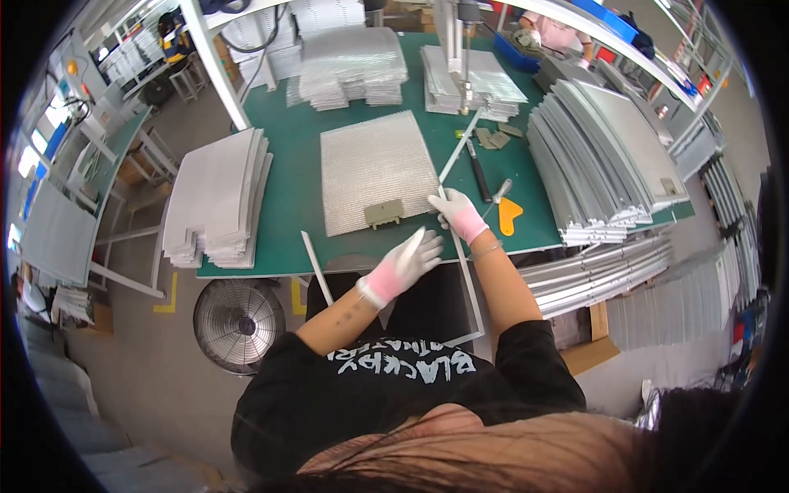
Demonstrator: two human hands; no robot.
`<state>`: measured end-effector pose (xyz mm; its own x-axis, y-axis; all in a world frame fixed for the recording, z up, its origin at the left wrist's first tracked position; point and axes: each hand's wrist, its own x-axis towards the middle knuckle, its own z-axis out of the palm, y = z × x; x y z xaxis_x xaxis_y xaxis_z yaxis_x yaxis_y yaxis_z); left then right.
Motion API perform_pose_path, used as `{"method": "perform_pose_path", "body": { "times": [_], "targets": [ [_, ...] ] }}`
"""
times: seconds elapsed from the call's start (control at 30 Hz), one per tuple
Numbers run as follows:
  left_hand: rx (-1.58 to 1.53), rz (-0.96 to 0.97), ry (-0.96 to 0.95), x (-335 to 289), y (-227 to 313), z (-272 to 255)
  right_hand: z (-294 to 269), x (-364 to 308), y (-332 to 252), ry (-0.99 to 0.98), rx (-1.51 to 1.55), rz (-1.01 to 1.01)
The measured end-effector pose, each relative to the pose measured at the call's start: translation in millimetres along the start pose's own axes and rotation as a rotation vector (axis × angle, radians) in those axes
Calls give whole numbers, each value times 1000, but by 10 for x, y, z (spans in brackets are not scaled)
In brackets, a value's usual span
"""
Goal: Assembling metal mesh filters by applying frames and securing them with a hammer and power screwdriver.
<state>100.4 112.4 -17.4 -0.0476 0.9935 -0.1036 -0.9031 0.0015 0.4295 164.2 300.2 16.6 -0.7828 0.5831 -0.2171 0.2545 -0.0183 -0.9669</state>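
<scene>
Green-topped workbench [289,177] stands on grey floor [156,374]; white frame post [215,70] rises at the bench's left side. Left of bench: second green table [117,149]; bright windows [29,159] farther left. Yellow floor marking [164,309] and round fan [244,326] sit near bench's front-left corner.

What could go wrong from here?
- The white strip by the right hand extends past the table's front edge; a bump could shift it.
- The olive block sits near the panel's front edge, close to the left hand; it might get knocked.
- The hammer and orange scraper lie beside the right hand; they could get in its way.
</scene>
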Motion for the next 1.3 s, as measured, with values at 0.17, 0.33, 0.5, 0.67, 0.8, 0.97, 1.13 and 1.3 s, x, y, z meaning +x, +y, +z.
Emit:
{"method": "perform_pose_path", "body": {
  "times": [0.17, 0.33, 0.5, 0.67, 0.8, 0.97, 1.13, 1.3],
  "targets": [
    [2108, 962, 927, -948, 1096, -692, -97, -31, 189, -133, 364, 71],
    [2291, 803, 844, -1098, 1332, -916, 118, -141, 108, -154, 354, 28],
    [757, 538, 447, -987, 1295, -315, -93, -410, 79, -95, 399, -82],
    [1212, 604, 718, -1081, 1252, 216, -142, -719, -163, -81, 425, -213],
    [1395, 894, 589, -1312, 1084, 483, -65, -925, -371, -144, 359, -377],
    [1402, 1023, 422, -2124, 993, 331, 280, -1337, -954, -260, 262, -496],
    [976, 1219, 413, -2058, 1300, 473, 340, -1169, -1420, -128, -19, -733],
    [1044, 1262, 586, -1518, 2087, 895, 340, -724, -1720, 330, -82, -913]
  ]
}}
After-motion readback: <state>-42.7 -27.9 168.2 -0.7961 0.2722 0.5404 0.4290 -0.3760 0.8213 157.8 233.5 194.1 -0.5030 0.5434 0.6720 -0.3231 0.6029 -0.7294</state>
